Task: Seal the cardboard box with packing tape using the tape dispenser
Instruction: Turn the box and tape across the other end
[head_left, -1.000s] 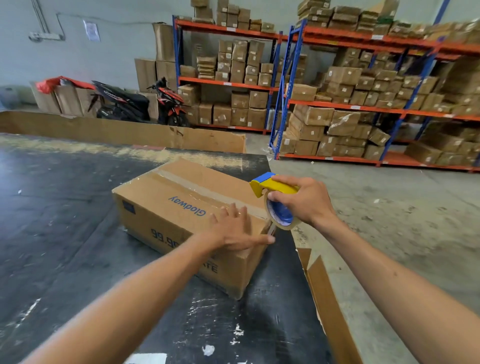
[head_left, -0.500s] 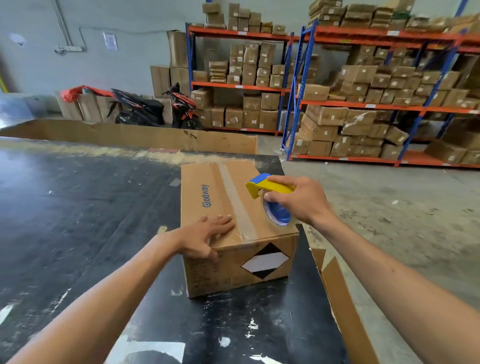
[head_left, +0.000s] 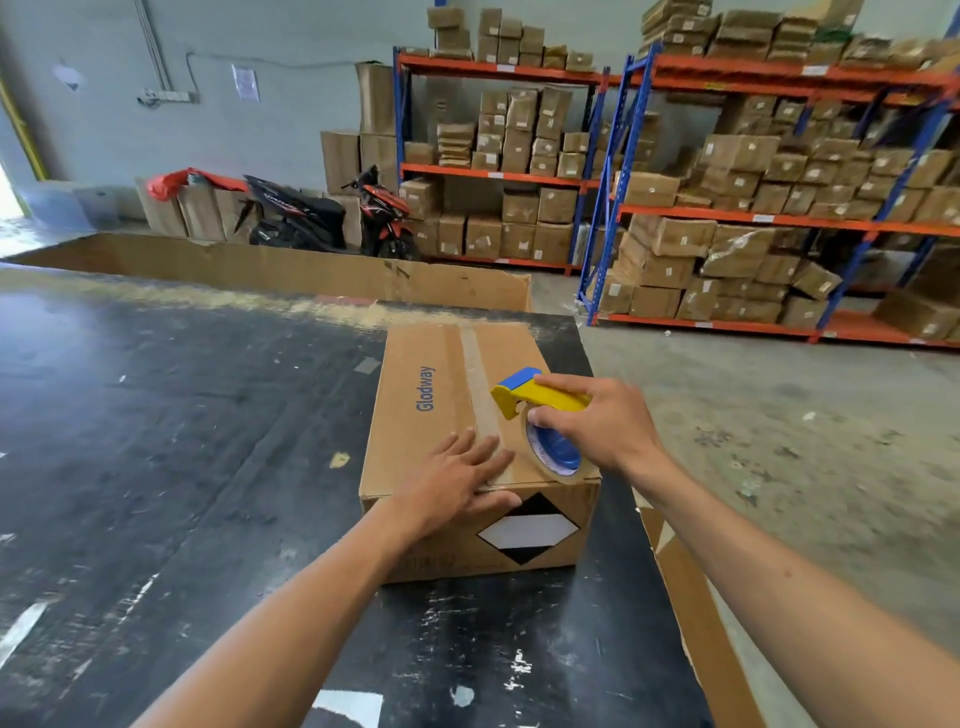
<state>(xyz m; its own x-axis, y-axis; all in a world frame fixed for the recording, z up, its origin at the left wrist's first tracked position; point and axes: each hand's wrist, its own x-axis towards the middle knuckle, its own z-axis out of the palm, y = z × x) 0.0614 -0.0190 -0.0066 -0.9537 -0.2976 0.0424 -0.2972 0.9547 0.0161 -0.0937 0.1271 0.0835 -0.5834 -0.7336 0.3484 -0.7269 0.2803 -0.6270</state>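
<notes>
A brown cardboard box (head_left: 415, 447) marked "Glodway" sits on the black table (head_left: 182, 441), its short end with a black-and-white diamond label facing me. A strip of tape runs along the top seam. My left hand (head_left: 457, 480) lies flat on the near top edge, fingers spread over the seam. My right hand (head_left: 602, 421) grips the yellow-and-blue tape dispenser (head_left: 540, 421), whose tape roll rests on the box top near the right front corner.
A cardboard sheet (head_left: 691, 613) leans at the table's right edge. A low cardboard wall (head_left: 291, 267) borders the far side. Beyond stand a parked scooter (head_left: 332, 218) and orange-and-blue racks (head_left: 769, 218) full of cartons, with concrete floor to the right.
The box has been turned from a diagonal position so its short end faces me. My left hand shifted onto the near top edge; the dispenser stayed over the box's right side.
</notes>
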